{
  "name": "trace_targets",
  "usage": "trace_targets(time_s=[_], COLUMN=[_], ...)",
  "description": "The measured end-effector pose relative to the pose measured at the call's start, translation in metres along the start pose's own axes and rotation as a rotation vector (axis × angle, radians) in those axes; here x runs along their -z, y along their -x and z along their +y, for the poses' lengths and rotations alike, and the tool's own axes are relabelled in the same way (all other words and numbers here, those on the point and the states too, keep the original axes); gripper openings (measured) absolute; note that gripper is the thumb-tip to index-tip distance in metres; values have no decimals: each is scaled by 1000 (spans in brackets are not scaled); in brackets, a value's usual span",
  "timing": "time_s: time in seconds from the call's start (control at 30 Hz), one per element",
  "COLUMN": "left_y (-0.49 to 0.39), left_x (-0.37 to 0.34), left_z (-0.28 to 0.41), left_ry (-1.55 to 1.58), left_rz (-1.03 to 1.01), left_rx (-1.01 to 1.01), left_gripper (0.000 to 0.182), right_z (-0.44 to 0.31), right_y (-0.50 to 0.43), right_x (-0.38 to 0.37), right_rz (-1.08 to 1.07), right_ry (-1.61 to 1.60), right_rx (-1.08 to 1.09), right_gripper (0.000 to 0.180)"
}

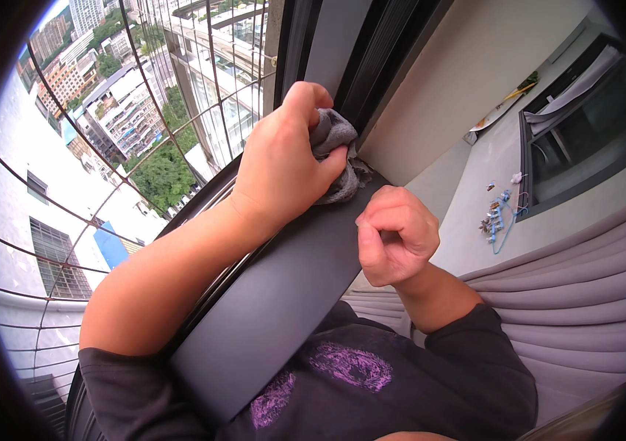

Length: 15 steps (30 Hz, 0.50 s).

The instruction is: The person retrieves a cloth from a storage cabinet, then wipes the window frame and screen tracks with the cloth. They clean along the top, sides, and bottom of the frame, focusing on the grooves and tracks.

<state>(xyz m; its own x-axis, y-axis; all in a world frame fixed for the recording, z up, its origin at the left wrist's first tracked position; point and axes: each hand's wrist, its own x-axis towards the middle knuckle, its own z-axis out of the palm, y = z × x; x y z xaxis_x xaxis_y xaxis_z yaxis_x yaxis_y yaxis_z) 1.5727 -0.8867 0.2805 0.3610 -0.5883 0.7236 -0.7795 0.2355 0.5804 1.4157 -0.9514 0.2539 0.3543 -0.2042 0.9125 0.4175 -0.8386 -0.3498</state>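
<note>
My left hand (pixel 285 154) grips a crumpled grey cloth (pixel 337 135) at the far end of a dark grey window sill (pixel 268 308). The cloth rests against the corner where the sill meets the black window frame (pixel 318 49). Part of it is hidden under my fingers. To the right of the cloth, my right hand (pixel 398 234) is held curled beside the sill's inner edge. Its thumb and forefinger meet in a loose ring, and no object shows inside.
Beyond the opening at left, a wire safety grille (pixel 125 179) stands before buildings far below. Pleated curtain fabric (pixel 572 297) hangs at right. A blue clip hanger (pixel 497 215) is by the wall near a dark-framed window (pixel 583 138).
</note>
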Motion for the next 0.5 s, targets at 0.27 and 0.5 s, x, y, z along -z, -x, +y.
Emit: trace_targets(time_s=[0.27,0.5], left_y=[-1,5], left_x=[3,-1], left_z=[1,0], left_ry=[-284,-67], left_rz=[-97,5], left_rx=[-44,-101], left_gripper=[18,15], right_z=[-3,-2], right_y=[2,3], right_x=[-4,-6], right_rz=[24,50], right_ry=[51,68], right_rx=[-15,-9], right_gripper=[12,11])
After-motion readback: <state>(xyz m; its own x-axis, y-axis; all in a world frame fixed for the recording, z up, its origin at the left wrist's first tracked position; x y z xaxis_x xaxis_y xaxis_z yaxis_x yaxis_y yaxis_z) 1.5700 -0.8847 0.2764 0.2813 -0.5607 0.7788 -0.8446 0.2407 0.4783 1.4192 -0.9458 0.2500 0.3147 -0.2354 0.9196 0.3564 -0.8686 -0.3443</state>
